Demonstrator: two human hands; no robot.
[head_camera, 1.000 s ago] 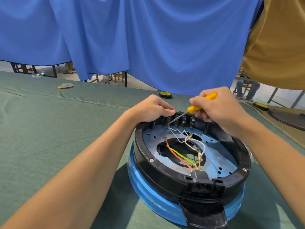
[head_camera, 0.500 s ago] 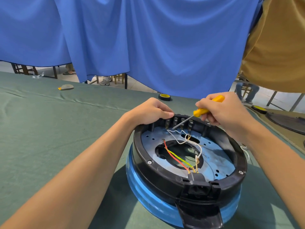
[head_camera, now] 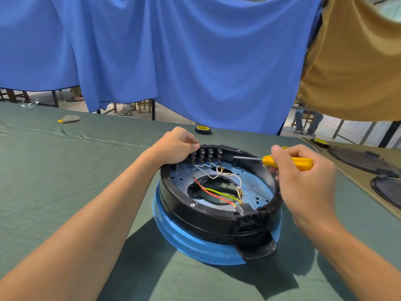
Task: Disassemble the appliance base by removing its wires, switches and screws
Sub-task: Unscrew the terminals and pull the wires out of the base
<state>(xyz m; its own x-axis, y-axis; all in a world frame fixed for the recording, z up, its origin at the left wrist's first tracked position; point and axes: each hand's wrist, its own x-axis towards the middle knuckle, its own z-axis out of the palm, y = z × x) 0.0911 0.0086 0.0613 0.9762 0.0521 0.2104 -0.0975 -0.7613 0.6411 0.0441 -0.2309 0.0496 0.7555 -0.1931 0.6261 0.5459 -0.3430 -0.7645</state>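
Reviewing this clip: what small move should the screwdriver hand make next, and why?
Probably swing the tip of the yellow-handled screwdriver, in the right hand, left onto the row of black switches: white wires join them, the tip hangs right of them, and the left hand grips the round black base.

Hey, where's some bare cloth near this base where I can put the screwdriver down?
Widest free patch: the green cloth left of your left forearm, out to the small grey item at the far edge. Also the strip in front of the base, between your forearms. Crowded on the right, where dark round parts lie on the tan mat.
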